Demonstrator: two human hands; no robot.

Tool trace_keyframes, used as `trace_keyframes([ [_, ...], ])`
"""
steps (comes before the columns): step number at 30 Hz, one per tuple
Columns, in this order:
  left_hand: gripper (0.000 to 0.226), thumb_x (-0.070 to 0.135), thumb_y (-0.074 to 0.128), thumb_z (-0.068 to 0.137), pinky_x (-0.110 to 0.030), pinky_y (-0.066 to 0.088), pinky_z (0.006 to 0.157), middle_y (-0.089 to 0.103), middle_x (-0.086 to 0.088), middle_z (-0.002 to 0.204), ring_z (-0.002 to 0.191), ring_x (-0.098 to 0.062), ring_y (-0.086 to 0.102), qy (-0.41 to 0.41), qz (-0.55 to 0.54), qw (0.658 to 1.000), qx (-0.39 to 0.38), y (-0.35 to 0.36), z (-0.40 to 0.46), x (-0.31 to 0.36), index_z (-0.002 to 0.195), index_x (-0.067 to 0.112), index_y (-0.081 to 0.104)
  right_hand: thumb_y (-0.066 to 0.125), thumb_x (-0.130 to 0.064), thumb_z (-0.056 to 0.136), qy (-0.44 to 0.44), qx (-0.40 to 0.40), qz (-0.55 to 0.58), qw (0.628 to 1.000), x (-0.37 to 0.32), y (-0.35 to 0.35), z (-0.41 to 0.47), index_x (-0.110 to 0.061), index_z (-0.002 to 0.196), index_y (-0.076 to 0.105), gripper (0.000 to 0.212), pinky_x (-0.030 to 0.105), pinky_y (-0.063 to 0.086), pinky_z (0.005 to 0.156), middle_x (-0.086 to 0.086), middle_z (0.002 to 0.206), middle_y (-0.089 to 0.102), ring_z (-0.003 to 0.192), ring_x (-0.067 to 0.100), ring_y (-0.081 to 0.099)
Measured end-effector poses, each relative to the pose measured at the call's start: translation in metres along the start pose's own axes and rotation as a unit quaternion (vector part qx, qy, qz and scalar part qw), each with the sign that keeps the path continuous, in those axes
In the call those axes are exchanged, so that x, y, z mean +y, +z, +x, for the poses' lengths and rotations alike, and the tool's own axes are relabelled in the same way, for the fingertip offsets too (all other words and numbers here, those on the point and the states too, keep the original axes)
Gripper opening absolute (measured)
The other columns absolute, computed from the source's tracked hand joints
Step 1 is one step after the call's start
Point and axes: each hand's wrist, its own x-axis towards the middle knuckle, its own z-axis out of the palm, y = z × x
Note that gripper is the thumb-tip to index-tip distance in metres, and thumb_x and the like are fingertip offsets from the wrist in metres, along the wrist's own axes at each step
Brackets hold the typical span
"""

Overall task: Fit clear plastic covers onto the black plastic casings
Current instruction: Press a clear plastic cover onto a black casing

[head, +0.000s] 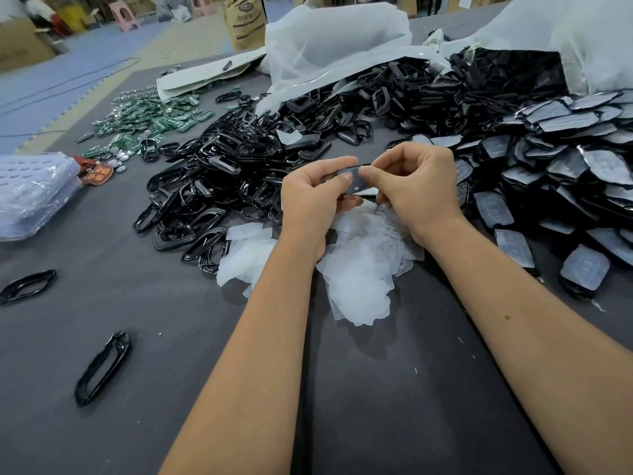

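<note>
Both hands are pinching one black casing (356, 190) with a clear cover (356, 176) on it. Left hand (315, 197) grips one end, right hand (418, 186) the other, above the loose covers (356, 269).

Unreadable print on brown sack (245, 20)

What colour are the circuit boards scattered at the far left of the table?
Green, with small silvery parts among the circuit boards; the head view shows it.

A dark grey table (394, 389) bore a large heap of black casings (239, 166), a loose pile of clear covers (356, 269), stacked covered casings (565, 159) at right, green circuit boards (147, 118) at far left, and two stray casings (102, 368) near the front edge.
</note>
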Motion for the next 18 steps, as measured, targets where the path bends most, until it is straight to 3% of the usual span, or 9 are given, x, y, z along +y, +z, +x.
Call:
trace_keyframes([
  [18,0.028,-0.007,0.061,0.094,-0.02,0.055,0.056,0.073,-0.017,0.096,0.06,-0.023,0.068,-0.017,-0.025,1.0,-0.003,0.0007,-0.0003,0.003,0.092,0.013,0.08,0.089,-0.022,0.079,-0.004,0.003,-0.027,1.0,0.0011,-0.0003,0.0016,-0.016,0.075,0.072,0.018,0.03,0.051,0.052,0.005,0.066,0.072,0.05,0.017,0.063],
])
